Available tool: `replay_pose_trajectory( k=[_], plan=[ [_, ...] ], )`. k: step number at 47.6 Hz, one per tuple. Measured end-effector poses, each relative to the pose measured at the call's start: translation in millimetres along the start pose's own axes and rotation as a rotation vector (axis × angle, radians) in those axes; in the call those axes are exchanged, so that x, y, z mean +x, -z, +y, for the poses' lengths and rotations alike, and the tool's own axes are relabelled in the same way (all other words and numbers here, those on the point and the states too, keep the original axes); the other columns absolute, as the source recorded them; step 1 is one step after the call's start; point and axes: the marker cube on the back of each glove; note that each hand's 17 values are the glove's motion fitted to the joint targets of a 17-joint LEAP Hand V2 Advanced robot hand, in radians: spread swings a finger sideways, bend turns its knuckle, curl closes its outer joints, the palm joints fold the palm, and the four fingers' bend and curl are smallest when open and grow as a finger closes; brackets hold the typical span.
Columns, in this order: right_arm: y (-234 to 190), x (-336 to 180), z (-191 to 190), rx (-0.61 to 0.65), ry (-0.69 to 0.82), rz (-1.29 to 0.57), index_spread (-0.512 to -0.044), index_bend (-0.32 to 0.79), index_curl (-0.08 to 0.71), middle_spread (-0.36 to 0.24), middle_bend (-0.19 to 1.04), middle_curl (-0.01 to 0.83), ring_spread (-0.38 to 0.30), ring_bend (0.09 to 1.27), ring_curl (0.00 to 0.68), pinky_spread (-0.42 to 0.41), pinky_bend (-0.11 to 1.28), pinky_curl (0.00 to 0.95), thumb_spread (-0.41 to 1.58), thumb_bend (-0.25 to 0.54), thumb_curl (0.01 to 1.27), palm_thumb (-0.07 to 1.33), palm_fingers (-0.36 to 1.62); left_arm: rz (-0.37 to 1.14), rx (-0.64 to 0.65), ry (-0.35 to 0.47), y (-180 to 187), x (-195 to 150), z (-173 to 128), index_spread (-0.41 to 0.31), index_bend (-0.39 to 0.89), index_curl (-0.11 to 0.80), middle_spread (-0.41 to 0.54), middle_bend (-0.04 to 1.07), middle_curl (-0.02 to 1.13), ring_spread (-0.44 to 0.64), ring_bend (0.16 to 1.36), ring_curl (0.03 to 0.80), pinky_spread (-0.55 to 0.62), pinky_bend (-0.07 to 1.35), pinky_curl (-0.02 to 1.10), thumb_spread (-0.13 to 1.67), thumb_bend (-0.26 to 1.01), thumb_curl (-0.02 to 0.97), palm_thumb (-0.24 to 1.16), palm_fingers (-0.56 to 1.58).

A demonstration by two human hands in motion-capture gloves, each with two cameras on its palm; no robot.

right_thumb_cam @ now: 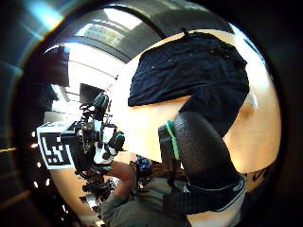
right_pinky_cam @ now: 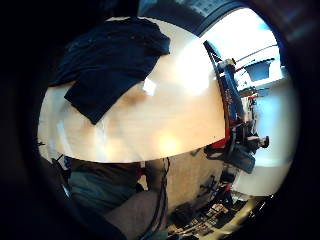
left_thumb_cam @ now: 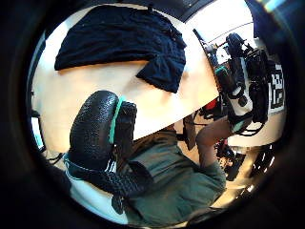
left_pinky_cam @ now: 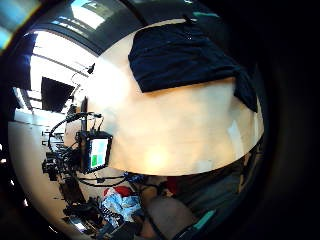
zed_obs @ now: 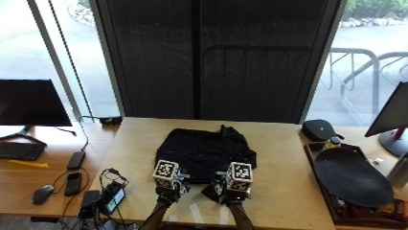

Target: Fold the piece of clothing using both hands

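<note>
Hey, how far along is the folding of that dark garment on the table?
Barely started. The dark garment lies mostly spread on the table, one corner flap turned at its near edge. The left hand and right hand hover at that edge, gripping nothing. All folds remain.

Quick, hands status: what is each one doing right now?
Left hand: above the near edge of the dark garment, holding nothing; fingers cannot be told.
Right hand: same, cannot be told.

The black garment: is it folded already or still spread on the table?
Mostly spread: the black garment lies flat on the table, one sleeve sticking out at its near edge.
</note>
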Motion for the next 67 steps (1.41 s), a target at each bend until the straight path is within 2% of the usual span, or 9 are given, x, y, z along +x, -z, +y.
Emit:
replay_pose_trajectory(
  k=[9,15,27,35,48,55,57,59,67],
  plan=[
    [1,11,-3,0.015,0.000,-0.005,-0.364,0.12,0.208,0.018,0.19,0.267,0.174,0.35,0.221,0.268,0.67,0.331,1.27,0.071,0.27,0.40,0.09,0.009,-0.019,0.005,0,-3,-4,-0.092,0.14,0.266,0.032,0.21,0.35,0.23,0.55,0.279,0.37,0.42,0.25,1.21,-0.01,0.265,0.27,0.32],
    [-4,14,-7,-0.029,-0.006,0.002,-0.349,0.12,0.207,0.022,0.19,0.281,0.182,0.37,0.235,0.256,0.69,0.342,1.24,0.053,0.29,0.44,0.09,-0.012,-0.040,0.029,-21,-9,-25,-0.092,0.13,0.271,0.032,0.21,0.36,0.22,0.57,0.287,0.36,0.43,0.26,1.21,-0.01,0.277,0.28,0.33],
    [-71,30,-56,-0.141,-0.023,0.084,-0.323,0.12,0.209,0.028,0.19,0.299,0.183,0.38,0.254,0.250,0.73,0.356,1.19,0.016,0.33,0.52,0.09,-0.026,-0.171,0.081,-62,-16,-56,-0.092,0.12,0.273,0.032,0.21,0.39,0.20,0.58,0.300,0.34,0.45,0.29,1.19,-0.01,0.304,0.33,0.33],
    [-65,19,-58,-0.174,0.012,0.053,-0.300,0.09,0.194,0.033,0.16,0.291,0.151,0.46,0.279,0.148,0.81,0.374,1.16,0.008,0.35,0.60,0.12,-0.085,-0.294,0.153,-52,-24,-47,-0.086,0.13,0.275,0.024,0.21,0.39,0.19,0.58,0.306,0.32,0.46,0.30,1.18,-0.01,0.322,0.39,0.33],
    [-100,36,-75,-0.324,-0.036,0.103,-0.273,0.11,0.193,0.036,0.19,0.298,0.096,0.50,0.304,0.070,0.83,0.377,1.12,-0.012,0.37,0.68,0.11,-0.063,-0.479,0.208,-88,-39,-59,-0.081,0.14,0.288,0.011,0.20,0.41,0.16,0.58,0.313,0.30,0.46,0.32,1.17,-0.01,0.339,0.45,0.35],
    [-104,36,-75,-0.334,-0.024,0.089,-0.294,0.19,0.228,0.000,0.21,0.313,0.032,0.52,0.307,0.064,0.71,0.341,1.11,-0.025,0.36,0.67,0.24,-0.081,-0.461,0.231,-91,-41,-56,-0.100,0.19,0.314,-0.003,0.20,0.41,0.15,0.56,0.309,0.28,0.42,0.31,1.18,-0.01,0.342,0.47,0.40],
    [-103,37,-75,-0.322,-0.029,0.111,-0.290,0.15,0.227,0.000,0.19,0.310,0.023,0.52,0.303,0.063,0.71,0.341,1.11,-0.021,0.36,0.68,0.22,-0.085,-0.440,0.228,-92,-40,-56,-0.101,0.16,0.314,-0.002,0.19,0.41,0.15,0.56,0.308,0.28,0.42,0.32,1.19,-0.01,0.341,0.47,0.39],
    [-102,38,-76,-0.300,-0.037,0.143,-0.318,0.26,0.269,-0.026,0.22,0.323,-0.005,0.49,0.302,0.058,0.61,0.314,1.11,-0.029,0.35,0.66,0.34,-0.091,-0.395,0.214,-92,-40,-58,-0.122,0.21,0.336,-0.024,0.20,0.41,0.12,0.55,0.308,0.27,0.38,0.31,1.19,-0.01,0.341,0.48,0.47],
    [-97,32,-78,-0.129,0.002,0.248,-0.341,0.31,0.327,-0.129,0.21,0.340,-0.110,0.50,0.312,0.000,0.49,0.288,1.15,-0.003,0.34,0.69,0.65,-0.222,-0.195,0.186,-90,-39,-66,-0.170,0.23,0.378,-0.100,0.21,0.42,0.01,0.53,0.306,0.21,0.29,0.29,1.22,0.00,0.343,0.52,0.67]
  ],
)
